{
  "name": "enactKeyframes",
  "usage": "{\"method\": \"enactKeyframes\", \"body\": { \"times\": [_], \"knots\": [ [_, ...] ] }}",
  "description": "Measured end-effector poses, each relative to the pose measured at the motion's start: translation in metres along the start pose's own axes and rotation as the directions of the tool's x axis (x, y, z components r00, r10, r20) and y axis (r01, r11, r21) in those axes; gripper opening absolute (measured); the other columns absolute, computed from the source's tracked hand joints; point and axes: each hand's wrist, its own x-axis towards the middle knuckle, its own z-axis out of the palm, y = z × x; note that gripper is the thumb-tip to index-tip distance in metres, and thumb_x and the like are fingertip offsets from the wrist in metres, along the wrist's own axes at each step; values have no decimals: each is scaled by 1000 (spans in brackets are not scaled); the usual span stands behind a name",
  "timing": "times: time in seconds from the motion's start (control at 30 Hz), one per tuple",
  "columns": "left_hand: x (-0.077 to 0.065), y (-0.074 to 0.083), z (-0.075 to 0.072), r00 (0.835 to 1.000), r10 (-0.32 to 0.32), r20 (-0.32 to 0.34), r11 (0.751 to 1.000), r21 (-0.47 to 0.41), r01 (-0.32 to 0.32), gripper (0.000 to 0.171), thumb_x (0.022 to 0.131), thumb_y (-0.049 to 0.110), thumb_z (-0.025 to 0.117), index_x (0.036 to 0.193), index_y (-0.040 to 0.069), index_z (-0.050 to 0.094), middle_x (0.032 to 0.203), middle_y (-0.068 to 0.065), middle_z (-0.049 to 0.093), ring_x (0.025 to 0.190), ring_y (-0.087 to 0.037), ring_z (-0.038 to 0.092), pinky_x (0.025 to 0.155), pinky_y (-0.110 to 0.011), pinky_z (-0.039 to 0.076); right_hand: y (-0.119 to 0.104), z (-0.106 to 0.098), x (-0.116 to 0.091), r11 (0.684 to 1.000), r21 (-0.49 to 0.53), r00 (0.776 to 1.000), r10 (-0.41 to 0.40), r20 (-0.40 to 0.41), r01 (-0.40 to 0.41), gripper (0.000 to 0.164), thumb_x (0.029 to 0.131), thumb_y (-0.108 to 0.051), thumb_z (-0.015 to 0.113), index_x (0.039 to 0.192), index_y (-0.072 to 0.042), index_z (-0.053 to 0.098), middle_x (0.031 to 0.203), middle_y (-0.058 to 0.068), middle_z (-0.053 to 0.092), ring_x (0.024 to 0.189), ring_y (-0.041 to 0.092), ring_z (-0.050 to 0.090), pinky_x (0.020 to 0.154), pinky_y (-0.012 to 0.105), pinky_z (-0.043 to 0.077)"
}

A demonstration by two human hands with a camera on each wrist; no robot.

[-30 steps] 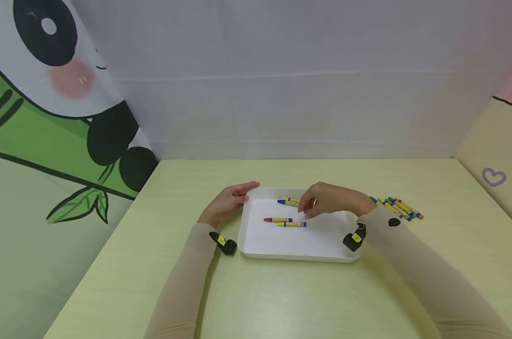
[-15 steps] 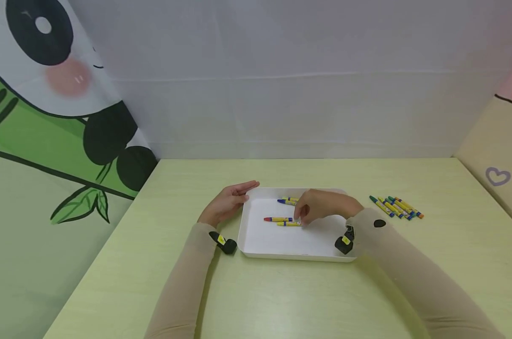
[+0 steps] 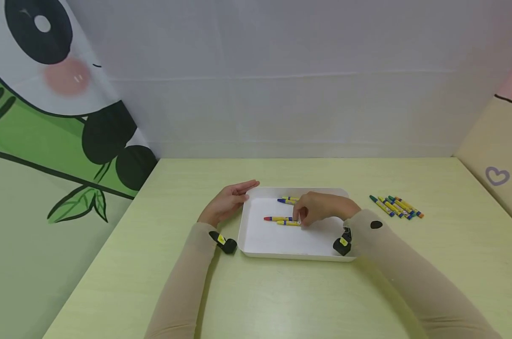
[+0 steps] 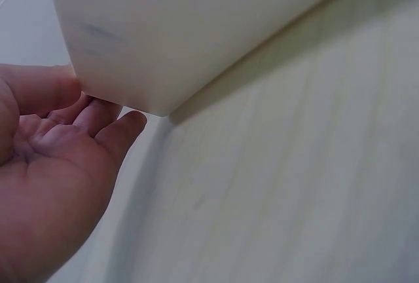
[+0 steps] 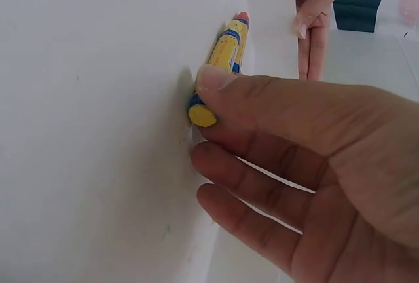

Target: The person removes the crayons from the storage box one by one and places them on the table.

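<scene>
**Right hand on the yellow crayon in the tray, left hand at the tray corner**

Right hand [image 3: 324, 207]: thumb and index pinch the blunt right end of the yellow crayon [image 3: 287, 223]. Right wrist view shows the end face between thumb and palm; the other fingers are loosely bent with gaps between them. That crayon lies near mid-tray, yellow tip to the left.

Left hand [image 3: 228, 203]: at the far left corner of the white tray [image 3: 277, 245]. Fingers nearly straight, along the far side; thumb at the rim. Left wrist view has the tray corner between thumb and fingers, nothing else in that hand. Can't tell how hard it presses.

In the tray: red crayon [image 3: 277, 219] lies just far of the yellow one, roughly parallel, set a bit to the left, red tip left. Can't tell if the two touch. Far of those, blue crayon [image 3: 286, 201], tip left, with another yellow-wrapped crayon [image 3: 291, 197] right behind it; right ends of both hidden by the right hand. Right wrist view also has a small green mark [image 5: 167, 230] on the tray.

Tray sits flat on the pale bench [image 3: 307, 301]. Right of it, apart, on the bench: a crayon pile [image 3: 396, 207], slanted side by side, green one leftmost. Count unclear, they overlap.

Both arms in beige sleeves, black wrist camera on each. White cloth [image 3: 281, 113] at the far side, cartoon panel [image 3: 124, 113] left, cream panel with a purple heart right.
</scene>
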Motion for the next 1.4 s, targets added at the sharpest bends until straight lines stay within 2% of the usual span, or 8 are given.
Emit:
{"method": "enactKeyframes", "body": {
  "times": [0.4, 0.8, 1.17, 1.4],
  "knots": [
    [-13, 1, -5, 999, -1, 37, 1000, 13, 0, 53, 98, -6, 40, 148, 10, 38, 155, -1, 36, 143, -19, 31, 115, -41, 31, -21, 10, -5, 1000, 11, 999, 4, -41, -3, 15, 83, -4, 69, 95, -12, 71, 77, -3, 58, 73, 10, 49, 67, 22, 43],
    [-15, 1, -8, 999, 1, 41, 1000, 6, -1, 53, 97, -6, 40, 148, 10, 38, 155, -1, 35, 144, -19, 30, 116, -41, 29, -20, 8, -10, 1000, 28, 996, 7, -90, -4, 13, 85, -9, 70, 96, -15, 71, 82, -4, 60, 77, 11, 51, 69, 23, 45],
    [-15, 1, -9, 999, 7, 44, 1000, 10, -7, 54, 97, -7, 40, 148, 10, 38, 155, -2, 35, 143, -20, 31, 115, -41, 30, -15, -2, -26, 998, 48, 987, -35, -157, 43, 17, 88, -10, 65, 103, -16, 71, 87, -5, 63, 80, 11, 54, 71, 25, 48],
    [-16, 2, -9, 999, 7, 41, 1000, 7, -7, 54, 97, -7, 40, 148, 10, 38, 155, -2, 35, 144, -21, 30, 115, -41, 31, -10, -8, -40, 998, 54, 975, -27, -221, 40, 19, 88, -8, 65, 106, -12, 71, 88, -3, 65, 81, 11, 56, 73, 26, 52]
  ]
}}
